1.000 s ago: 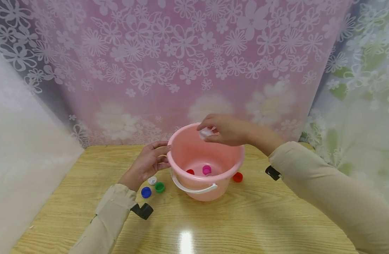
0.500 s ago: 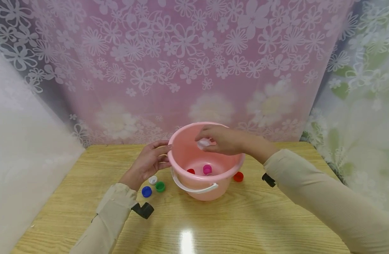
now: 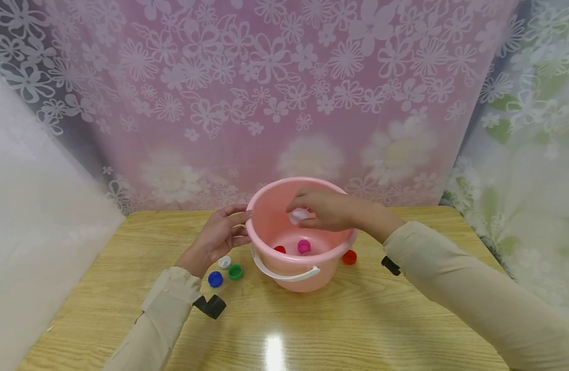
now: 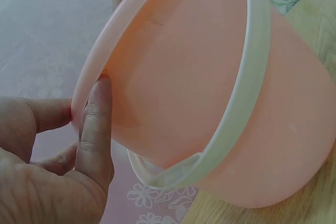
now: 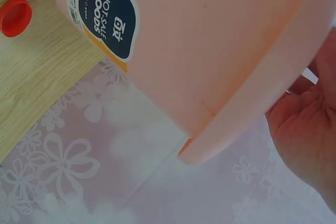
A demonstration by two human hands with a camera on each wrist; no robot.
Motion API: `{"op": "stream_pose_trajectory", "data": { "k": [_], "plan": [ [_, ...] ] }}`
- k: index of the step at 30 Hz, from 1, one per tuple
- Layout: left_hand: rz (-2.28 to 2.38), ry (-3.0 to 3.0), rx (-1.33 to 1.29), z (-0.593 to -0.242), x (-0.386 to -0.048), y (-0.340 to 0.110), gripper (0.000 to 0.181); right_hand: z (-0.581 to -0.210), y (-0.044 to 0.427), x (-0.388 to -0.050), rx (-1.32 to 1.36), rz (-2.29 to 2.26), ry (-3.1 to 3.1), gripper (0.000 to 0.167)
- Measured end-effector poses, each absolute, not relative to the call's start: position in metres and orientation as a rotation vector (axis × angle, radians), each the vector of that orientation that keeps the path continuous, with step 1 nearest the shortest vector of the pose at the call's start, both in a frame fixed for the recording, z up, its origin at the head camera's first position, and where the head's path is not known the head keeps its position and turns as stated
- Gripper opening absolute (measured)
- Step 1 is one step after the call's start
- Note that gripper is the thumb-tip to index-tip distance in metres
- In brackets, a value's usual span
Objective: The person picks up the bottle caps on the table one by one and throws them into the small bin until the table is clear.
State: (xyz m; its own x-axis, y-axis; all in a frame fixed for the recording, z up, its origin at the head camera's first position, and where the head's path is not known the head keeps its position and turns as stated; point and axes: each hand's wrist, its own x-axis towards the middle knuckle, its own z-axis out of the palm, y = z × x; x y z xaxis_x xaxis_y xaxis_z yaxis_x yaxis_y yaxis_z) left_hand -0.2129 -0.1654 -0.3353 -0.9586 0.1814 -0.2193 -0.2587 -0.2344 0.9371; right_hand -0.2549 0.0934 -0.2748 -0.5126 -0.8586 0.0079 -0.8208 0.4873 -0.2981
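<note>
A pink bucket with a white handle stands on the table. My left hand pinches its left rim; the left wrist view shows the thumb and fingers on either side of that rim. Inside the bucket's mouth, my right hand holds a small whitish, rounded thing between thumb and fingers. Its exact kind is unclear. A magenta bottle cap and a partly hidden red bottle cap lie at the bottom of the bucket.
Left of the bucket, a white cap, a green cap and a blue cap lie on the wooden table. Another red cap sits just right of it. A flowered curtain hangs behind.
My right hand has moved down from above the rim into the bucket's mouth, carrying the whitish thing. The left hand keeps its place on the rim.
</note>
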Motion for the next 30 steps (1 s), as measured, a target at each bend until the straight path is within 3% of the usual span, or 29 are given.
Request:
{"op": "stream_pose_trajectory", "data": {
  "k": [30],
  "plan": [
    [2.280,1.735,-0.088,-0.338,-0.213,-0.164,0.042,-0.270,0.111,-0.255,-1.398,-0.433,2.645,0.032]
  ]
}}
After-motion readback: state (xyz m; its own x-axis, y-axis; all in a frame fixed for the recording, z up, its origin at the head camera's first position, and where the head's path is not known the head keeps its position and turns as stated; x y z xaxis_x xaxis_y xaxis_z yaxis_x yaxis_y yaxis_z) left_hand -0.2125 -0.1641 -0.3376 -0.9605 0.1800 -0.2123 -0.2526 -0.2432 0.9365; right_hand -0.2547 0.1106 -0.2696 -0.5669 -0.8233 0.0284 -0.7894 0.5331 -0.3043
